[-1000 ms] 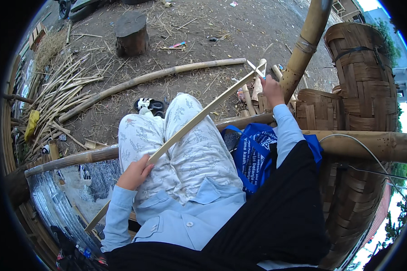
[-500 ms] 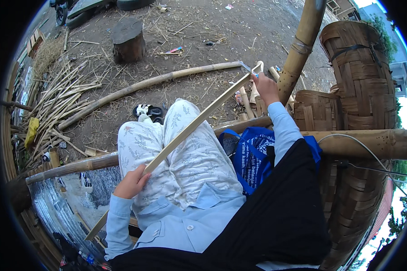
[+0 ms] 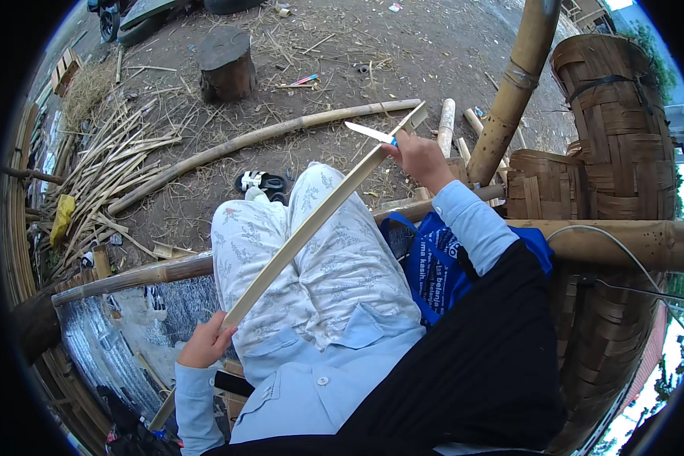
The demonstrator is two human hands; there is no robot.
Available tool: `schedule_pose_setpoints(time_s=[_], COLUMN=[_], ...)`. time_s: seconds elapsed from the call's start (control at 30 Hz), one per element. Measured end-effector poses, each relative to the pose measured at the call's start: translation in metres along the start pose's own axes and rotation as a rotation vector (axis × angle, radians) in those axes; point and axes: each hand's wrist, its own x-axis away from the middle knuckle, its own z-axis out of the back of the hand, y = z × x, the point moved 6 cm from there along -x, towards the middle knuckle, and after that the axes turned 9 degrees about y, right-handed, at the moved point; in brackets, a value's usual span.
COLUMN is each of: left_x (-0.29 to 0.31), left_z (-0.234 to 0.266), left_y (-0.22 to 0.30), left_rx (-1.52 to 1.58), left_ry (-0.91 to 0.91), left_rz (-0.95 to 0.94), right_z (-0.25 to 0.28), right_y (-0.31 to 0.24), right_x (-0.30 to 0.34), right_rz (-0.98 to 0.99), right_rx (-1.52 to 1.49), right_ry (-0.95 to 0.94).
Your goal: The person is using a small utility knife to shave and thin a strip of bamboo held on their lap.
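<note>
A long pale bamboo strip [image 3: 304, 235] slants across my lap, from low at my left side up to the far right. My left hand [image 3: 206, 341] grips it near my left hip, thumb on top. Close to the strip's far end, my right hand [image 3: 421, 158] is closed round a knife [image 3: 370, 132] with a blue handle, most of which the fingers hide. The knife's light blade points left, lying across the strip at its edge. Whether the right fingers also press on the strip, I cannot tell.
A blue bag [image 3: 431, 266] rests by my right thigh beside a thick bamboo rail [image 3: 623, 245]. Large woven bamboo baskets [image 3: 612, 129] stand at right. On the ground lie a curved bamboo pole [image 3: 266, 135], a heap of split strips [image 3: 110, 163] and a tree stump [image 3: 226, 64].
My right hand has come back from the strip's far end, turning so that the knife blade now points left. My left hand has shifted slightly toward me. The view has moved a little.
</note>
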Motion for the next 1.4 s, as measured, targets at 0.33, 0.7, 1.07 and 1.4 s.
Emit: schedule_pose_setpoints(time_s=[0.33, 0.7, 1.07, 1.4], left_x=[0.036, 0.067, 0.014, -0.118], left_z=[0.02, 0.027, 0.031, -0.027], left_y=[-0.011, -0.07, -0.061, 0.112], left_rx=[-0.06, 0.006, -0.419, -0.203], left_ry=[0.114, 0.137, 0.181, 0.468], left_rz=[-0.069, 0.064, -0.033, -0.729], right_z=[0.013, 0.011, 0.033, 0.041], right_y=[0.026, -0.027, -0.067, -0.083], right_x=[-0.004, 0.013, 0.002, -0.004], right_rz=[0.01, -0.078, -0.132, -0.185], right_rx=[0.008, -0.063, -0.25, -0.215], right_ry=[0.019, -0.016, 0.153, 0.222])
